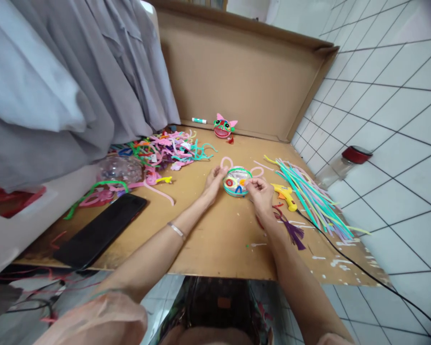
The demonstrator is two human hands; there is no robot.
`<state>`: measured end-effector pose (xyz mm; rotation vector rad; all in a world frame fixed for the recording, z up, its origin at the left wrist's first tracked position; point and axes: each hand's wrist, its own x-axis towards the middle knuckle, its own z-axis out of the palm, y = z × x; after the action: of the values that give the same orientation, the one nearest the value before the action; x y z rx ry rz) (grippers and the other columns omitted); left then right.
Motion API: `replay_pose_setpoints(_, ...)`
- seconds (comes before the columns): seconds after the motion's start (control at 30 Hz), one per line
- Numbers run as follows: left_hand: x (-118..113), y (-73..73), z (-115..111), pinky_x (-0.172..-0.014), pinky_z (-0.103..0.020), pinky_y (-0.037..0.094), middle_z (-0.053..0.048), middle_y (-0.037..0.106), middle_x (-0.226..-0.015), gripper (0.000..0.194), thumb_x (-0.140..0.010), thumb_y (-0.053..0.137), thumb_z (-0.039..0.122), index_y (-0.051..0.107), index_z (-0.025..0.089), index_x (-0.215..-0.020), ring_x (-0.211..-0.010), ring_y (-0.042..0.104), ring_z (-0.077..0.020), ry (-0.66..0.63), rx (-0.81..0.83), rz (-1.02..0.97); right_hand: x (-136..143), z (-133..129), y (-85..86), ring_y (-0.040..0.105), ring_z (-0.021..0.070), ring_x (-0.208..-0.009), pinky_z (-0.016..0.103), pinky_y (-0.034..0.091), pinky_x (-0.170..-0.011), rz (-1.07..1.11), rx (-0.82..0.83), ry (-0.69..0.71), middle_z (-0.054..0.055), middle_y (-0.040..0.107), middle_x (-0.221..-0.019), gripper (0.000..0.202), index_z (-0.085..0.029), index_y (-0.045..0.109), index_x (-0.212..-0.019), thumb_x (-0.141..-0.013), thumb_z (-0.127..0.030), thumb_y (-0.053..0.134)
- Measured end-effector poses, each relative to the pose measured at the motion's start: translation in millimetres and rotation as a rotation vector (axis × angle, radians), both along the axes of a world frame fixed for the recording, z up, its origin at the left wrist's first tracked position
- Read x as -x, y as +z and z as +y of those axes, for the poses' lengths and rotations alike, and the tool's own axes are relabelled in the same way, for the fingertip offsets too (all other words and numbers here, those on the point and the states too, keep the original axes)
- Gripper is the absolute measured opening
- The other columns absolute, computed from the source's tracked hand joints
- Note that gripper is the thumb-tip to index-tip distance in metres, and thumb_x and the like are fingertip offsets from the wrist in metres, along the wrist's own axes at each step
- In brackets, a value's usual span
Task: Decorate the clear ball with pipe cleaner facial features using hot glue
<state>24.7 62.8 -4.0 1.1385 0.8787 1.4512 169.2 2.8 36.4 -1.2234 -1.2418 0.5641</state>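
A round clear piece [238, 189] edged in green lies at the middle of the table, with a red-and-yellow ring, an orange bit and a blue curve on its face. Two pink loops stand out from its upper left and upper right. My left hand [215, 179] is closed on its left edge, near the left pink loop. At the right side of the face, my right hand [260, 191] pinches at the small orange piece [243, 182]. The fingertips of the right hand partly cover that piece.
A yellow glue gun [286, 195] with a black cable and a bundle of pipe cleaners [309, 196] lie at the right. A black phone [102, 231] and a colourful pipe-cleaner pile [168, 148] are left. A finished-looking cat face [223, 127] sits at the back, beside a glue stick [199, 120].
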Motion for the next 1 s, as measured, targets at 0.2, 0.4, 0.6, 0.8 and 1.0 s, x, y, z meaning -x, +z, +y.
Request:
replay_pose_setpoints(0.2,-4,5.2,-11,-0.097,-0.035,0.043,-0.01,0.064,-0.113,0.051,-0.065,0.076,0.048,0.057,0.018,-0.101,-0.112,0.057,-0.0235,-0.013,-0.009,-0.057,-2,0,-3.5,0.047,0.0106,-0.059,0.026,0.042,-0.061,0.009,0.022,0.021,-0.002,0.056,-0.067,0.017,-0.018,0.066,-0.066,-0.064,-0.036,0.066)
replay_pose_setpoints(0.4,-7,3.2,-11,-0.088,-0.033,0.047,-0.009,0.063,-0.112,0.057,-0.064,0.076,0.049,0.055,0.018,-0.107,-0.105,0.058,-0.0231,-0.036,-0.008,-0.029,-1,1,-0.2,0.047,0.0112,-0.06,0.026,0.041,-0.059,-0.019,0.013,0.038,-0.001,0.055,-0.066,0.019,-0.019,0.066,-0.065,-0.065,-0.038,0.067)
replay_pose_setpoints(0.6,-7,5.1,-15,-0.089,-0.033,0.045,-0.008,0.064,-0.11,0.054,-0.065,0.076,0.047,0.055,0.018,-0.106,-0.104,0.058,-0.0219,-0.073,-0.027,0.001,2,3,0.1,0.046,0.0104,-0.058,0.026,0.039,-0.058,-0.092,-0.03,0.02,-0.002,0.053,-0.065,0.015,-0.019,0.064,-0.063,-0.067,-0.033,0.065)
replay_pose_setpoints(0.8,-7,5.3,-15,-0.091,-0.033,0.044,-0.008,0.063,-0.111,0.052,-0.067,0.075,0.045,0.053,0.018,-0.106,-0.103,0.058,-0.0216,-0.082,-0.033,0.029,3,4,0.6,0.046,0.0118,-0.063,0.027,0.042,-0.063,-0.138,-0.063,-0.007,-0.002,0.051,-0.067,0.015,-0.02,0.062,-0.062,-0.068,-0.033,0.064)
replay_pose_setpoints(1.0,-7,5.2,-16,-0.09,-0.032,0.044,-0.007,0.063,-0.109,0.049,-0.067,0.073,0.041,0.053,0.018,-0.105,-0.102,0.057,-0.0207,-0.086,-0.035,0.024,5,3,-0.6,0.05,0.0138,-0.069,0.029,0.044,-0.069,-0.181,-0.096,-0.019,0.0,0.051,-0.074,0.012,-0.019,0.062,-0.066,-0.07,-0.031,0.062)
